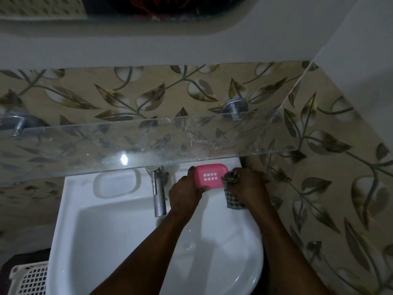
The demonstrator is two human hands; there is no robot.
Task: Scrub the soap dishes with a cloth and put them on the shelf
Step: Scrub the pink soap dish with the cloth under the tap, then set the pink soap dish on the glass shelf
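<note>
**Pink dish held at the back of the sink, cloth at its right end**

Obs. 1: grip. Left hand grasps the pink rectangular plastic soap dish by its left end, with the fingers curled round the edge and the thumb on the near side. Probable reason: this steadies the dish and leaves its right end free for rubbing.

Obs. 2: cloth. Right hand is clenched round the dark checked cloth. One bunched end of the cloth touches the dish's right edge and the other end hangs below the fist. Bunching likely gives a firmer scrubbing pad.

Obs. 3: location. The dish sits over the rear right ledge of the white ceramic sink. It is right of the chrome tap and just below the front edge of the clear glass shelf. Cannot tell whether it rests on the ledge. Working over the sink presumably catches drips and keeps the lift to the shelf short.

Obs. 4: contents.
- The dish shows a flat face with two rows of square drain holes and no soap. Cannot tell whether this is the inside or the underside.
- The moulded oval soap recess left of the tap shows no bar.
- A faint wet glint lies in the basin.
- No dish stands on the shelf yet.
- Contents of the white lattice plastic basket at lower left are not visible.

Judgement: scrubbing is in hand and shelving is pending.
</note>
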